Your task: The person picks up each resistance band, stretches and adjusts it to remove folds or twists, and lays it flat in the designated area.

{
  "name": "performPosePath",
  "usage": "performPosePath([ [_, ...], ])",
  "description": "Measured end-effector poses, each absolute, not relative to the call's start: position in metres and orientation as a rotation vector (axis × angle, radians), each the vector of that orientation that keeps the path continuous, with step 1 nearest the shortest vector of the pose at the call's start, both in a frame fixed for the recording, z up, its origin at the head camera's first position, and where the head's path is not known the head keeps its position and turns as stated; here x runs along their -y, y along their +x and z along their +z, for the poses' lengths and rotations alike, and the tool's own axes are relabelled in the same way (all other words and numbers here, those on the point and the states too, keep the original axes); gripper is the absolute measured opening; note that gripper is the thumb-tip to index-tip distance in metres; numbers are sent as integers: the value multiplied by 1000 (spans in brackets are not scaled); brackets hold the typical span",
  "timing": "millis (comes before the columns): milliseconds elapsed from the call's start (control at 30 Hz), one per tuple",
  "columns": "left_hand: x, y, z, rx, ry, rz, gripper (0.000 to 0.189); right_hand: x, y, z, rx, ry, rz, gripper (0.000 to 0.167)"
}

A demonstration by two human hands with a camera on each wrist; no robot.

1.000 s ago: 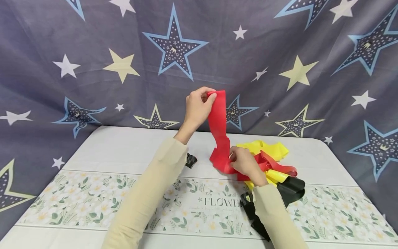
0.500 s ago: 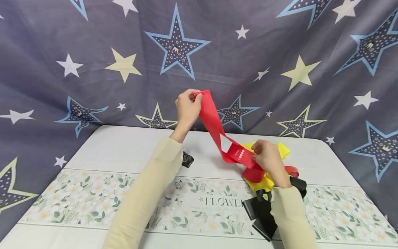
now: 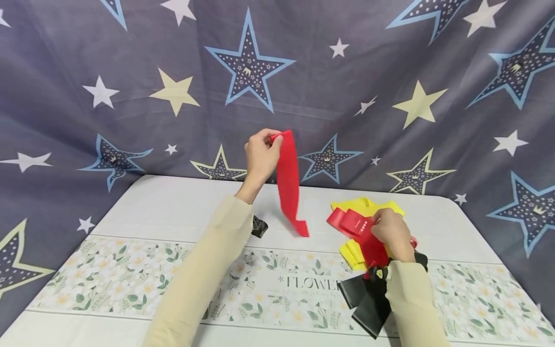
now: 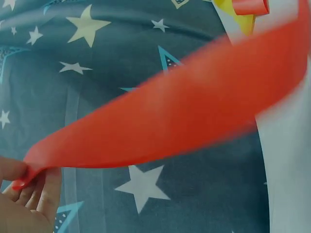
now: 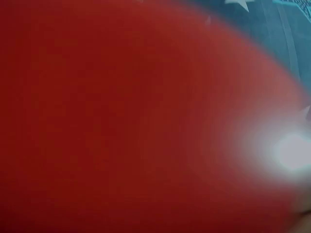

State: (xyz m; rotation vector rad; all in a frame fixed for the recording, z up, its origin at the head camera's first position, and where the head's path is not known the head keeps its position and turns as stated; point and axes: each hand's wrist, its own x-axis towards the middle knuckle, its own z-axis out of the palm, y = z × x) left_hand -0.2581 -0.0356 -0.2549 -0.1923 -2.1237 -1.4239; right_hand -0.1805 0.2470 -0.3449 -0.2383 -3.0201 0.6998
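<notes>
High over the table, my left hand [image 3: 262, 152] pinches the top of a red resistance band [image 3: 288, 178], which hangs down in a strip. In the left wrist view that red band [image 4: 160, 109] sweeps across, blurred, from between thumb and fingers. My right hand [image 3: 393, 233] holds another red resistance band [image 3: 353, 222] with white print and a row of dots, over a pile of bands. Beneath and around it lie a yellow band [image 3: 353, 254] and a black band [image 3: 373, 301]. Blurred red material fills most of the right wrist view, hiding the right fingertips.
Another yellow band [image 3: 364, 205] lies behind the right hand. A small folded black piece [image 3: 258, 226] sits on the white table [image 3: 182, 207] beside my left forearm. A floral strip [image 3: 130, 274] crosses the tabletop. Behind hangs a star-patterned cloth [image 3: 303, 86].
Half a second ago red material stretched between both hands; now the left hand's band hangs free. The right hand has moved right and down, with the printed red band.
</notes>
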Motion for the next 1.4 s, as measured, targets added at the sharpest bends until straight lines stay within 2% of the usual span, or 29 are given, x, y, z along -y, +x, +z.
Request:
performPosePath([
  [100, 34, -255, -254, 2148, -243, -1420, 17, -237, -182, -345, 2988, -174, 699, 33],
  [233, 33, -250, -252, 2189, -331, -1437, 18, -216, -184, -341, 2858, -7, 811, 33],
  [367, 31, -245, -247, 2218, -429, -1477, 18, -188, -189, -333, 2660, 177, 1147, 29],
  [600, 28, -234, -239, 2214, -606, -1552, 18, -140, -201, -310, 2307, 471, 1723, 43],
  [1033, 28, -224, -228, 2086, -634, -1618, 19, -115, -194, -349, 2452, 348, 1882, 26],
  [1200, 26, -223, -219, 2058, -645, -1618, 19, -110, -188, -362, 2489, 410, 2024, 27],
  [1400, 31, -229, -215, 2056, -565, -1613, 17, -107, -181, -372, 2487, 320, 2194, 30],
])
